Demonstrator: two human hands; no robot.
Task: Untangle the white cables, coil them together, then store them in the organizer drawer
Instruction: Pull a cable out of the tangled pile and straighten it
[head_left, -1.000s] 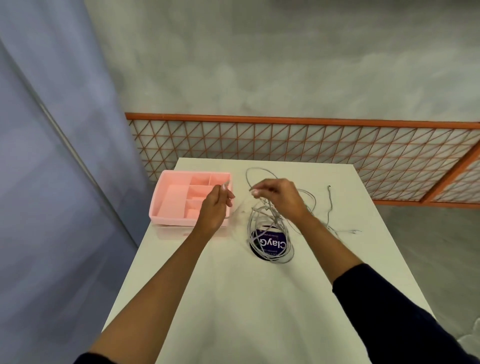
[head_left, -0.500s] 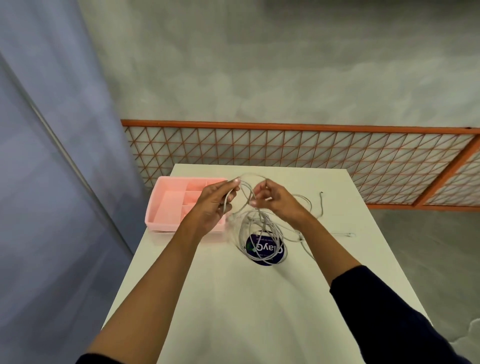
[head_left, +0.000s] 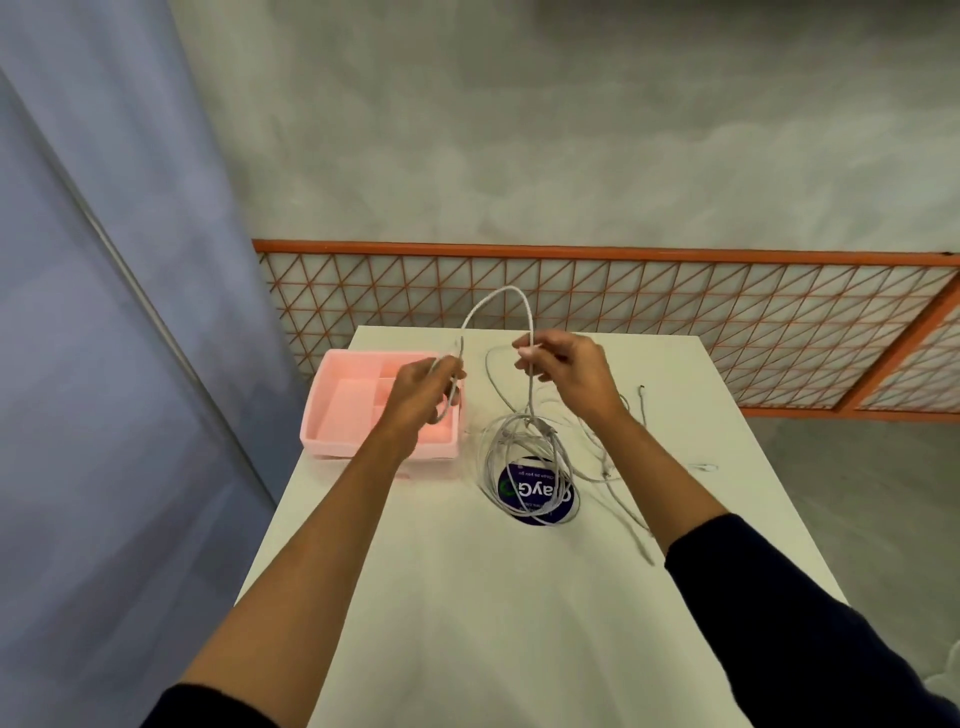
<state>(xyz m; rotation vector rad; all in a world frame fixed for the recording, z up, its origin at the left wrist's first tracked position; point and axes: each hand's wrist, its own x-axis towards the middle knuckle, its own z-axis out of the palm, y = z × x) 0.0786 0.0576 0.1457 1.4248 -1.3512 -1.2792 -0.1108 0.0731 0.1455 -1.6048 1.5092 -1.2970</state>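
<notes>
A tangle of white cables (head_left: 524, 457) lies on the white table (head_left: 493, 597), over a round dark sticker (head_left: 537, 493). My left hand (head_left: 423, 387) grips one strand above the pink organizer drawer (head_left: 332, 415). My right hand (head_left: 563, 369) pinches the same strand a little to the right. Between the two hands the cable arches up in a loop (head_left: 501, 301). From my right hand the strand drops straight into the tangle. More loose cable ends (head_left: 641, 400) trail to the right on the table.
The pink organizer drawer sits at the table's far left corner, with several open compartments. An orange lattice fence (head_left: 675, 312) runs behind the table. A blue-grey wall panel (head_left: 104, 364) stands to the left. The near half of the table is bare.
Both hands have lifted and moved apart. The strand between them now arches up into a tall loop. The tangle stays on the sticker.
</notes>
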